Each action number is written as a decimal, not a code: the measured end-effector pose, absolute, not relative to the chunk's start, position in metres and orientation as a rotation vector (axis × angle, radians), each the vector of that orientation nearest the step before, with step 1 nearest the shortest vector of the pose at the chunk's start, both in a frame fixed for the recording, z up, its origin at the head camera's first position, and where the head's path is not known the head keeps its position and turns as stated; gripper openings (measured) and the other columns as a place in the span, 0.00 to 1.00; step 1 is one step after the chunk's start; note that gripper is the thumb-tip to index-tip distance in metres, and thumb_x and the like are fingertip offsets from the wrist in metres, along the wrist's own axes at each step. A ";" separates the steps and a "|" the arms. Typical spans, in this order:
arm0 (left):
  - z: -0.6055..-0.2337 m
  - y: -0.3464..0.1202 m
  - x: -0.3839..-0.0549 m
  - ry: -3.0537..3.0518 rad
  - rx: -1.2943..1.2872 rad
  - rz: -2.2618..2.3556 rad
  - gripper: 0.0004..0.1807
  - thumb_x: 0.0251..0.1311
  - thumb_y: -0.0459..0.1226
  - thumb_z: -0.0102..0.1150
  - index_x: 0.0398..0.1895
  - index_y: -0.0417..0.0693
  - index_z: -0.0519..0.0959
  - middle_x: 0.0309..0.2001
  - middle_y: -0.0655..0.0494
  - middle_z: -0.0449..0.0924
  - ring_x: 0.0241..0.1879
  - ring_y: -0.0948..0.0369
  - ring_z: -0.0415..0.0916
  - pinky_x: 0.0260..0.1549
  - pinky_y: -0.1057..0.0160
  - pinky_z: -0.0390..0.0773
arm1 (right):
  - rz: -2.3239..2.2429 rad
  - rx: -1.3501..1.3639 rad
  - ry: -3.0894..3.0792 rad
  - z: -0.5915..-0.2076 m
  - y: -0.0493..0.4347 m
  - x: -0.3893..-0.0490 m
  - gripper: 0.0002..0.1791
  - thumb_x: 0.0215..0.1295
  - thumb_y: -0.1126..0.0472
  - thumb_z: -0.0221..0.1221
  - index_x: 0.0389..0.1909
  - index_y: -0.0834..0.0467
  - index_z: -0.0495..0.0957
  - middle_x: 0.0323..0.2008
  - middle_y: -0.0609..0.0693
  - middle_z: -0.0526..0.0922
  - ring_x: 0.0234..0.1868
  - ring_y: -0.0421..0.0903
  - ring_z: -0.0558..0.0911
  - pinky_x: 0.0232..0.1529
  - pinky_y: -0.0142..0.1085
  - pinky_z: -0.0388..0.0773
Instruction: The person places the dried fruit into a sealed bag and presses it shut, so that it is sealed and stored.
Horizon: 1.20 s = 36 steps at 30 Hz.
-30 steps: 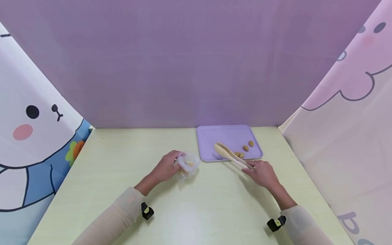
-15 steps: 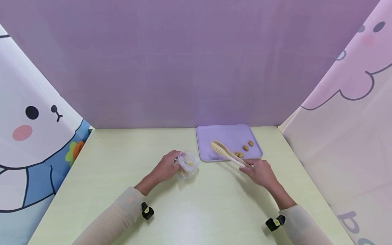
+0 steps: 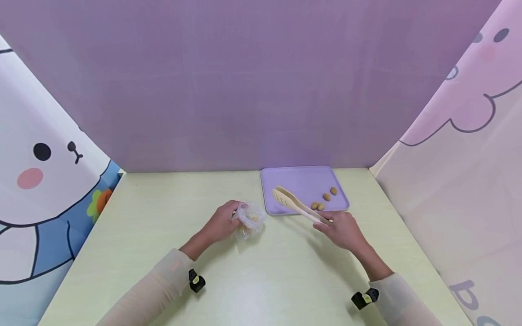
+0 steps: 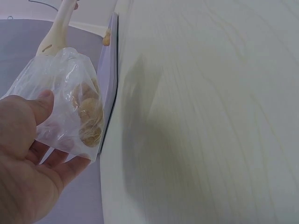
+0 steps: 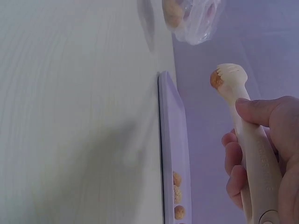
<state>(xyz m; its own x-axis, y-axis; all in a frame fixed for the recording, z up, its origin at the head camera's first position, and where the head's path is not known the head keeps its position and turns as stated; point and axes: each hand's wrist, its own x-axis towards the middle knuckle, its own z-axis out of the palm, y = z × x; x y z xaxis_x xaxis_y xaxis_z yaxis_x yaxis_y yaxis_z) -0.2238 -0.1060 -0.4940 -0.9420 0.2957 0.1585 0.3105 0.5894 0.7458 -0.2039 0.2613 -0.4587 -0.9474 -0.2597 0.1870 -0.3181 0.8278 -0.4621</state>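
My left hand (image 3: 222, 222) grips the rim of a clear plastic bag (image 3: 249, 222), which is held open above the table. Several round brown pieces (image 4: 88, 112), walnut-like in look, sit inside it. With curled fingers, my right hand (image 3: 342, 232) holds cream-coloured tongs (image 3: 295, 206) whose heads hang over the tray's near left part. In the right wrist view, one brown piece (image 5: 215, 79) is pinched between those heads. On the lilac tray (image 3: 293, 175), several more brown pieces (image 3: 326, 197) lie towards the right and front.
The tray stands at the back of the pale wooden table (image 3: 183, 190), near a purple backdrop (image 3: 244, 90). Printed cloths (image 3: 53, 181) hang at both sides. A small black camera (image 3: 196, 280) is strapped at each wrist.
My right hand and the tongs have shifted left across the tray, towards the bag. The left hand and the bag have stayed in place.
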 end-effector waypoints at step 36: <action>-0.487 -0.103 -0.221 -2.795 -0.532 -1.310 0.20 0.64 0.27 0.60 0.59 0.39 0.78 0.56 0.45 0.80 0.59 0.50 0.78 0.60 0.48 0.80 | 0.902 0.635 -2.884 -0.446 0.229 -0.187 0.21 0.60 0.53 0.71 0.53 0.54 0.87 0.23 0.39 0.84 0.21 0.35 0.69 0.21 0.29 0.68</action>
